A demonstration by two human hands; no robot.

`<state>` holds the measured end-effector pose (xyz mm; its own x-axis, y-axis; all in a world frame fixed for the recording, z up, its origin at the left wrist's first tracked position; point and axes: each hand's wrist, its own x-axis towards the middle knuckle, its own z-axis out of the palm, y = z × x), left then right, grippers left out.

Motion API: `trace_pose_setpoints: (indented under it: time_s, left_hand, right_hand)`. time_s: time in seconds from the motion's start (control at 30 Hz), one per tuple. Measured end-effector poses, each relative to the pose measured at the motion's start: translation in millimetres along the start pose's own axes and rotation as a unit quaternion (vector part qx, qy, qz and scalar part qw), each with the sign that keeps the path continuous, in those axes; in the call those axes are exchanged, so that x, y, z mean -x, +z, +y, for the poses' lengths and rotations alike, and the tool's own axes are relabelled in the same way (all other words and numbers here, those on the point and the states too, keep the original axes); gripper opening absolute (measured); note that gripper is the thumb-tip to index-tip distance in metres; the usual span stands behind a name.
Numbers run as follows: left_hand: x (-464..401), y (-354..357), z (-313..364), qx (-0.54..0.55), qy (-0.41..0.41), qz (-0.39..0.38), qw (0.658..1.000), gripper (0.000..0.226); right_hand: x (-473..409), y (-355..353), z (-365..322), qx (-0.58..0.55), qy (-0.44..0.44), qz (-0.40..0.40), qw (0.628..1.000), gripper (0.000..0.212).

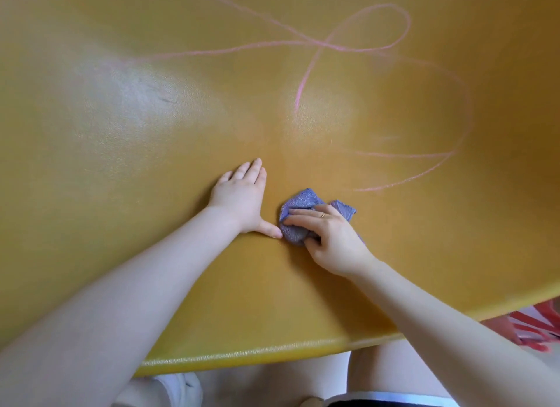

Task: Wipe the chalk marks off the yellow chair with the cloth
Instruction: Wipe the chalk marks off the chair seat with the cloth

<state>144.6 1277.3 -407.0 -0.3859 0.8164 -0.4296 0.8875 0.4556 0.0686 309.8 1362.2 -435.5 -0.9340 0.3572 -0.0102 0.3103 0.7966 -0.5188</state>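
Chair seat [151, 270] fills most of the view; its front rim runs along the bottom. Left hand [242, 199] rests flat on the seat near centre. Right hand [330, 240] lies just to its right, on the cloth [303, 202], which lies on the seat; left thumb touches the cloth's left edge. Chalk marks [348, 42] lie behind and right of both hands, apart from the cloth.

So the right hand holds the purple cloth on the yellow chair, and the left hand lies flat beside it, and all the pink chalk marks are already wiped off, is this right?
Not quite. The right hand does hold the purple cloth on the yellow chair, with the left hand flat beside it, but the head view shows pink chalk marks not yet wiped off.
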Motion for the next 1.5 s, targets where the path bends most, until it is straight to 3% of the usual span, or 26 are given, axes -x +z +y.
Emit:
trace_pose_setpoints:
  time_s: [0.13, 0.33, 0.47, 0.6, 0.73, 0.87, 0.93, 1.07, 1.13, 1.3, 1.4, 1.5]
  left_hand:
    - [-8, 1, -2, 0.0, 0.007, -0.006, 1.0, 0.129]
    - [-11, 3, -3, 0.005, 0.007, -0.014, 1.0, 0.13]
    - [-11, 1, -1, 0.003, 0.008, -0.019, 1.0, 0.131]
    - [-16, -5, 2, -0.001, 0.003, -0.033, 0.999, 0.133]
    - [-17, -5, 3, -0.01, -0.002, -0.029, 1.0, 0.134]
    - [-14, -5, 3, -0.004, -0.006, -0.03, 1.0, 0.134]
    - [-14, -4, 5, -0.003, -0.009, -0.029, 1.0, 0.133]
    - [-12, -2, 6, 0.005, -0.017, -0.029, 0.999, 0.13]
    - [-10, -2, 7, 0.007, -0.018, -0.032, 0.999, 0.13]
    - [-15, -7, 13, 0.002, -0.033, -0.04, 0.999, 0.131]
    - [-19, -5, 15, 0.034, -0.033, -0.036, 0.998, 0.131]
    - [-21, -1, 12, 0.072, -0.029, -0.031, 0.997, 0.13]
  right_hand:
    - [-38, -7, 22, 0.045, -0.019, 0.025, 0.999, 0.046]
    - [-124, -34, 63, 0.132, 0.091, 0.135, 0.978, 0.044]
    - [-104, -29, 49, 0.147, 0.034, 0.097, 0.984, 0.044]
    - [-24, -19, 14, 0.079, -0.04, -0.002, 0.996, 0.039]
    - [47, -11, -12, 0.036, -0.068, -0.045, 0.996, 0.046]
    - [23, -17, 13, 0.073, -0.105, -0.048, 0.991, 0.039]
    - [-14, -24, 40, 0.117, -0.08, -0.007, 0.99, 0.04]
    - [-65, -35, 71, 0.146, 0.073, 0.139, 0.977, 0.038]
    - [-71, -29, 66, 0.142, 0.115, 0.172, 0.968, 0.036]
    - [-19, -10, 32, 0.085, 0.017, 0.071, 0.994, 0.054]
    - [19, -12, 20, 0.064, -0.058, 0.026, 0.996, 0.048]
    - [-1, -33, 45, 0.073, -0.104, -0.018, 0.992, 0.045]
